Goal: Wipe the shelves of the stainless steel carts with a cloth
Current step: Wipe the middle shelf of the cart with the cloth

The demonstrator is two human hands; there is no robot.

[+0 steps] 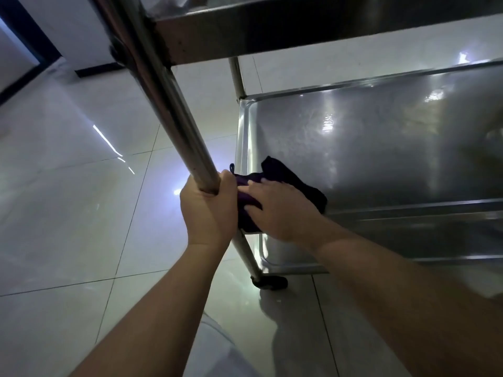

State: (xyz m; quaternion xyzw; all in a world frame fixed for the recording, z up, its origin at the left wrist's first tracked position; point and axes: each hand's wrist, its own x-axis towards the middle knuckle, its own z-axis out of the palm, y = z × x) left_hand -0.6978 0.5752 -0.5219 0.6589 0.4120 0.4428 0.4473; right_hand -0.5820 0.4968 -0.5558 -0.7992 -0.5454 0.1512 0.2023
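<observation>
A stainless steel cart fills the right of the head view, and its middle shelf (381,148) is a shiny tray with a raised rim. A dark purple cloth (288,175) lies on the shelf's near left corner. My right hand (280,210) presses flat on the cloth with straight fingers. My left hand (208,210) grips the cart's near upright post (168,104) just beside that corner. The upper shelf (299,25) hangs overhead, and a lower shelf (408,240) shows beneath the middle one.
Glossy pale floor tiles (68,200) spread to the left and below. A black caster wheel (269,282) sits at the foot of the near post. A white wall with a dark skirting (95,70) and a dark door frame stand at the upper left.
</observation>
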